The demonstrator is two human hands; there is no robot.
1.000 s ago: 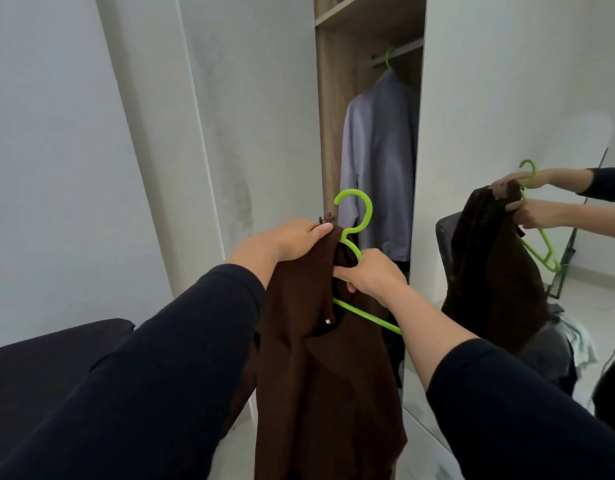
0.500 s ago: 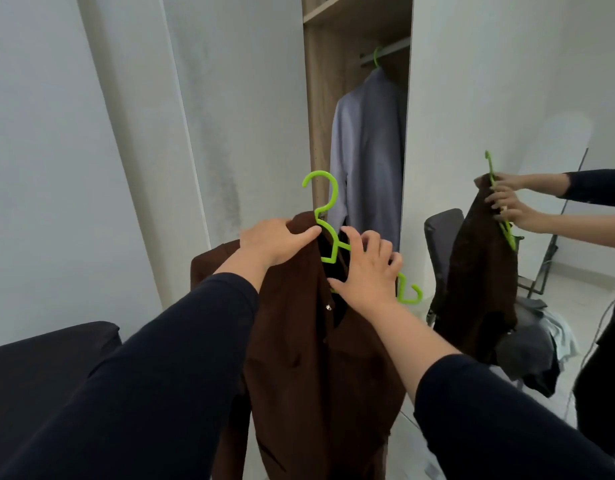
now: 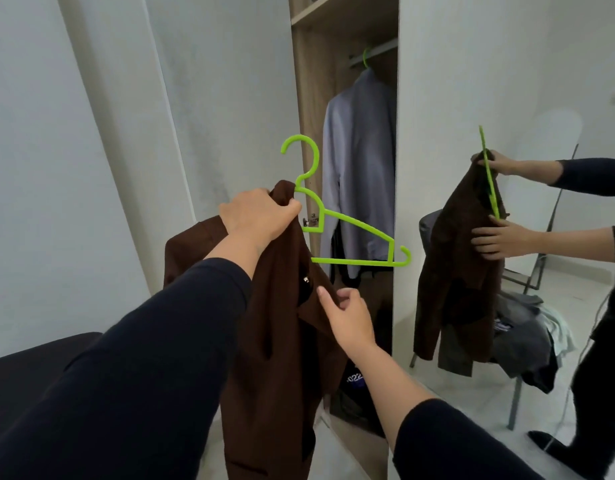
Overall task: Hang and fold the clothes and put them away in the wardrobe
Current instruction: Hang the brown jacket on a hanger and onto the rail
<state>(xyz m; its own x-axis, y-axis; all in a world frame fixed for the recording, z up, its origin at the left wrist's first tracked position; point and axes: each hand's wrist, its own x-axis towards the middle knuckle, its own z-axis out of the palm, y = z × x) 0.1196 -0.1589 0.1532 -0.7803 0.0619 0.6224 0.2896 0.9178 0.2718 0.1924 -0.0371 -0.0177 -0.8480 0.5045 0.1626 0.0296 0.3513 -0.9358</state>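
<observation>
A dark brown jacket (image 3: 282,341) hangs in front of me, held up at its collar by my left hand (image 3: 257,213). A bright green plastic hanger (image 3: 354,233) has its left arm inside the jacket; its hook rises above my left hand and its right arm sticks out bare toward the wardrobe. My right hand (image 3: 347,313) pinches the jacket's front edge lower down, just right of a small metal button. The open wardrobe (image 3: 309,98) stands straight ahead.
Inside the wardrobe a pale lilac shirt (image 3: 361,168) hangs on a green hanger from the rail, with dark items at the bottom. A mirrored door (image 3: 507,81) on the right reflects me and a chair piled with clothes. A black seat (image 3: 29,362) sits low left.
My right hand has let go of the hanger and dropped to the jacket's front edge. The hanger's right arm now sticks out bare, and its hook stands higher.
</observation>
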